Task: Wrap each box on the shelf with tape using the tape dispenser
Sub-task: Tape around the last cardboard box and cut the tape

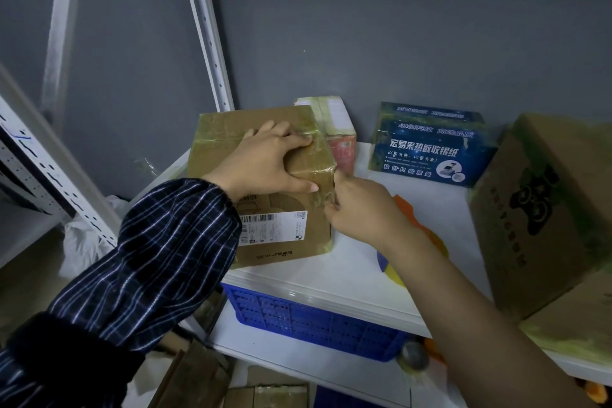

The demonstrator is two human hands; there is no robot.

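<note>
A brown cardboard box [284, 235] with a shipping label and glossy yellowish tape stands at the left end of the white shelf [347, 272]. My left hand [265, 162] grips its top front corner, fingers over the top and thumb on the front face. My right hand [361, 209] is against the box's right front edge, where the tape runs. Its fingers are curled and their tips are hidden. The tape dispenser [402, 205], orange, blue and yellow, lies on the shelf, mostly hidden under my right forearm.
Behind the brown box stands a taped pink and white box [341, 142]. A taped blue box [427, 146] sits at the back, and a large brown box [546, 209] at the right. A blue crate [314, 318] and a tape roll [412, 354] are on the shelf below.
</note>
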